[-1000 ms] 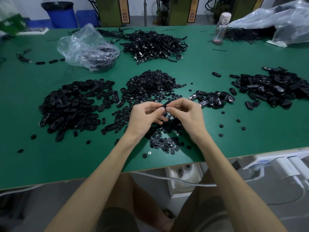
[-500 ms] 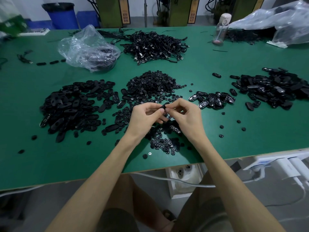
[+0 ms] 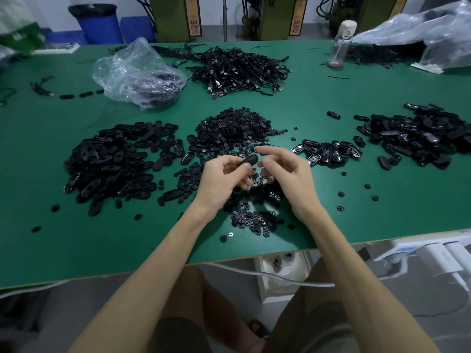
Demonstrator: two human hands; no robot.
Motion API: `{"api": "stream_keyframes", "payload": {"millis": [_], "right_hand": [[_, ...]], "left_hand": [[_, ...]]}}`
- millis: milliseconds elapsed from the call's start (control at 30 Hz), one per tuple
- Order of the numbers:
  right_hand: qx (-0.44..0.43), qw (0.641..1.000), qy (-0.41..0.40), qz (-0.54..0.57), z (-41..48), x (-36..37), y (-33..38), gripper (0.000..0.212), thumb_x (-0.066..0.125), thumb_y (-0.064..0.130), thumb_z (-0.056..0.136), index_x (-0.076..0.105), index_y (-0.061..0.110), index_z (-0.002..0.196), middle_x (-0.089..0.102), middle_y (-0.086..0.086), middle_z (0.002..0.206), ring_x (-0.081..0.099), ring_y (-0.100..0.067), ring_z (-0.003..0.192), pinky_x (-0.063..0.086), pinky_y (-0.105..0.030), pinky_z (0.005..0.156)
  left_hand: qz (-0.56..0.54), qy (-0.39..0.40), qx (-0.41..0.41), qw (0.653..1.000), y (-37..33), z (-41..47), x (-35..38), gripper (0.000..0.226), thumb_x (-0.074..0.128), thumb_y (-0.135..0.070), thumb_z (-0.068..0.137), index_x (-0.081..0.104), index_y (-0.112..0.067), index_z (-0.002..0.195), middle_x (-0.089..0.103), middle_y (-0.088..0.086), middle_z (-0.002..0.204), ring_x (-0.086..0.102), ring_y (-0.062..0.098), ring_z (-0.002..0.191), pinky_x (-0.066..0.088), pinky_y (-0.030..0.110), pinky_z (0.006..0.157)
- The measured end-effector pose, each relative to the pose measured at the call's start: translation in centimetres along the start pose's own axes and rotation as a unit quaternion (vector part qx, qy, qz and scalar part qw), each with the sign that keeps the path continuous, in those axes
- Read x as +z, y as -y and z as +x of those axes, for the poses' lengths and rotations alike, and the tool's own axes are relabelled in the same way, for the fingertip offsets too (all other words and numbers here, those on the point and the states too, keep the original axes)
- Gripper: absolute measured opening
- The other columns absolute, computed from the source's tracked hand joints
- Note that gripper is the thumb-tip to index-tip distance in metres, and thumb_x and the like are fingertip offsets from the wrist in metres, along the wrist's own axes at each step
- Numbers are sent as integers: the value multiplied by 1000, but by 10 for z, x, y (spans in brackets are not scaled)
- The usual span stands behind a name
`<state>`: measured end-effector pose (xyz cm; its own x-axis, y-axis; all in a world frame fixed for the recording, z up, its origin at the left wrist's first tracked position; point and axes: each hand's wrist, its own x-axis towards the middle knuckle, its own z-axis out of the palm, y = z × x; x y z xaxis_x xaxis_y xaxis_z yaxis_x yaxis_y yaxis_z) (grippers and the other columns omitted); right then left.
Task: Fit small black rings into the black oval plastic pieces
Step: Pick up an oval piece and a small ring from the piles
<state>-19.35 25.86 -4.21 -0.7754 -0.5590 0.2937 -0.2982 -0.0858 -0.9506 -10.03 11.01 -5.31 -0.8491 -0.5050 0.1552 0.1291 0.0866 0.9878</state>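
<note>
Left fingers pinch an oval piece above the green table.

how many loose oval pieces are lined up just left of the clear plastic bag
3, in a row left of the clear bag: left oval piece, middle oval piece, and right oval piece at the bag's edge. More may hide under the bag.

Green worktable; blue bin, olive machines behind; white wall; grey floor below.
</note>
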Motion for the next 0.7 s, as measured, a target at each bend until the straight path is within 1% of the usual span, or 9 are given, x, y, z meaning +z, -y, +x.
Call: {"api": "stream_keyframes", "payload": {"millis": [33,100,167,233,333,500,633,700], "right_hand": [[5,1000,-9,11,0,-1,-1,24,65,7,99,76,17,118,72,1,85,66,-12,76,54,-26,68],[8,1000,-5,-4,1,0,-4,16,67,12,100,76,13,113,73,0,84,66,-11,76,53,-27,66],[8,1000,9,-23,2,1,-6,11,68,13,100,77,8,104,75,0,81,65,-10,71,51,-25,61],[11,1000,10,-13,2,1,-7,10,69,13,100,77,8,98,74,4,74,64,-7,67,51,-22,59],[13,1000,17,5,1,0,-6,8,70,12,99,76,10,94,73,5,72,64,-7,66,52,-22,59],[20,999,30,12,1,2,-4,8,72,12,96,77,6,92,74,2,72,64,-8,65,53,-23,59],[30,999,24,11,0,3,-3,7,76,10,93,76,7,87,71,4,63,61,-8,55,51,-20,55],[33,999,24,8,0,4,-4,8,78,8,91,75,7,84,70,4,61,60,-8,55,51,-20,54]], "left_hand": [[11,10,4,1000,0,0,1,3,69,-4,97,71,-5,98,76,8,81,72,21,67,57,26,62],[37,26,9,999,1,0,2,6,71,-5,97,71,-1,101,76,9,81,72,20,66,57,26,61],[51,33,12,998,1,-1,3,13,71,-7,97,69,4,104,76,15,83,71,21,66,57,28,62],[52,35,16,998,1,-1,2,16,72,-8,97,68,5,105,76,19,85,71,22,66,58,30,62],[55,32,18,998,0,-2,2,16,72,-9,97,68,4,105,77,15,84,71,21,66,58,31,61],[68,25,12,997,-1,-3,3,3,69,-6,97,68,-3,100,75,7,75,71,18,64,57,27,61],[92,24,14,995,-4,-5,4,6,66,-1,96,68,0,102,74,6,71,70,17,62,57,26,63],[108,23,18,994,-6,-7,5,8,65,1,95,68,2,102,75,7,72,71,18,61,58,26,64]]}}
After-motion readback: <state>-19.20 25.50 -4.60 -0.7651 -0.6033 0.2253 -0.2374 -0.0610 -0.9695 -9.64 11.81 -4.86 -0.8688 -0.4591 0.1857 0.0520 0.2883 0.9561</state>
